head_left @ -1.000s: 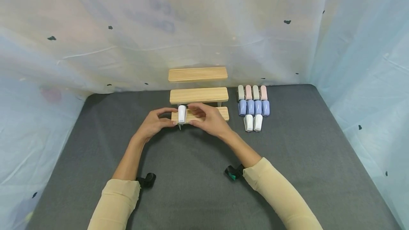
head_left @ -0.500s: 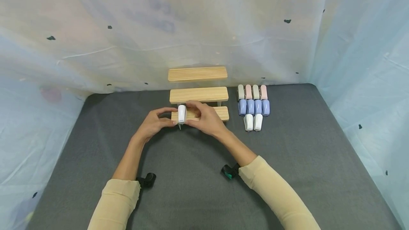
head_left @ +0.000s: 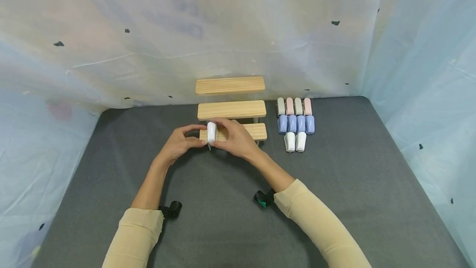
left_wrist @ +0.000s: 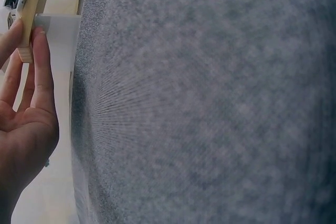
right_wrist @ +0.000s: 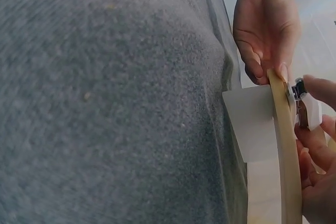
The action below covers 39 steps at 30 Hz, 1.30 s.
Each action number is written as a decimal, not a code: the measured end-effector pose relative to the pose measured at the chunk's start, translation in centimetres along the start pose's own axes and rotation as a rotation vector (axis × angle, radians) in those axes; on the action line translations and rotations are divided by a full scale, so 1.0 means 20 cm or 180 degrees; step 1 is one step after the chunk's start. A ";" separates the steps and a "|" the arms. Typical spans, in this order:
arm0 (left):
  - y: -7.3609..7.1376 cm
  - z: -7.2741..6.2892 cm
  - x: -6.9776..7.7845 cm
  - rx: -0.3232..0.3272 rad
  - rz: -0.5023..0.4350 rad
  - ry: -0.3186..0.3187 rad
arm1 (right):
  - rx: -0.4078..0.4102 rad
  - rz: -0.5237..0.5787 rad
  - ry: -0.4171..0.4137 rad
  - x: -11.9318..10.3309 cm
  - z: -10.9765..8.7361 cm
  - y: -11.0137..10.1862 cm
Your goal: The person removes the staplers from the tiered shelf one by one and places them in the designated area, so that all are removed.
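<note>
A small white stapler (head_left: 211, 130) stands near the left end of the lowest wooden step (head_left: 256, 130) of a three-tier rack. My left hand (head_left: 177, 143) pinches that step's left end, thumb on top and a finger beneath, as the left wrist view shows on the board's tip (left_wrist: 25, 55). From the right, my right hand (head_left: 238, 139) holds the stapler between thumb and fingers at its two ends. In the right wrist view the stapler's white body (right_wrist: 314, 111) and metal front show between the fingertips, right at the board (right_wrist: 287, 150).
Two bare wooden steps, the middle one (head_left: 232, 110) and the top one (head_left: 230, 85), rise behind. To the right, white staplers (head_left: 301, 142), blue staplers (head_left: 291, 124) and pale grey and pink staplers (head_left: 289, 106) stand in rows on the grey cloth (head_left: 223, 218). A plastic sheet (head_left: 238, 24) hangs behind.
My right hand has moved left along the step and closed its thumb and fingers onto the white stapler. The left hand has stayed at the step's end.
</note>
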<state>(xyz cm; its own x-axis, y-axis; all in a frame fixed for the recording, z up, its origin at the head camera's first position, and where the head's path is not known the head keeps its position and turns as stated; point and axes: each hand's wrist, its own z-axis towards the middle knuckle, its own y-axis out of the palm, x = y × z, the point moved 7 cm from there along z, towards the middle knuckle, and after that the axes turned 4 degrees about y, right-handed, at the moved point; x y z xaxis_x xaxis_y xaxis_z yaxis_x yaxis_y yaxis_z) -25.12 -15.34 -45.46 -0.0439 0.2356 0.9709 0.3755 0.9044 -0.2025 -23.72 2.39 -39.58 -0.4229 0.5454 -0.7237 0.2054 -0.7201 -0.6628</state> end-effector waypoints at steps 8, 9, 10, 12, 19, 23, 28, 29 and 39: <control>0.01 0.00 0.01 0.0006 -0.0010 0.0026 | 0.0028 -0.0004 -0.0023 0.01 0.00 -0.01; 0.01 0.00 0.01 0.0008 -0.0006 0.0028 | 0.0032 -0.0001 -0.0029 0.01 0.00 -0.01; 0.01 0.00 0.01 0.0012 -0.0003 0.0026 | 0.0037 -0.0001 -0.0039 0.02 -0.01 -0.01; 0.01 0.00 0.01 0.0014 0.0004 0.0022 | 0.0032 0.0033 -0.0058 0.02 -0.02 -0.02; 0.01 -0.01 0.00 0.0046 0.0035 -0.0005 | 0.0013 0.0211 -0.0120 0.02 -0.04 -0.06; 0.01 0.00 0.00 0.0035 0.0033 -0.0004 | -0.0015 0.0291 -0.0181 0.02 -0.05 -0.08; 0.01 0.00 0.00 0.0009 0.0045 0.0031 | -0.0046 0.0462 -0.0256 0.02 -0.07 -0.11; 0.00 0.00 0.00 0.0009 0.0049 0.0035 | -0.0039 0.0502 -0.0283 0.02 -0.07 -0.11; 0.00 0.00 -0.01 0.0044 0.0100 0.0038 | -0.0109 0.0934 -0.0198 0.07 -0.12 -0.17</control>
<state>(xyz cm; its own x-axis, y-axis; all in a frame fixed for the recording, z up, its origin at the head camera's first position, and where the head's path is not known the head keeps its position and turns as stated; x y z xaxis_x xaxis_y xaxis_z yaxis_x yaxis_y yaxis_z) -25.10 -15.44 -45.61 -0.0212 0.2598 0.9654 0.3637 0.9015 -0.2346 -22.88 6.60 -38.74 -0.3942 0.2881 -0.8727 0.3560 -0.8276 -0.4340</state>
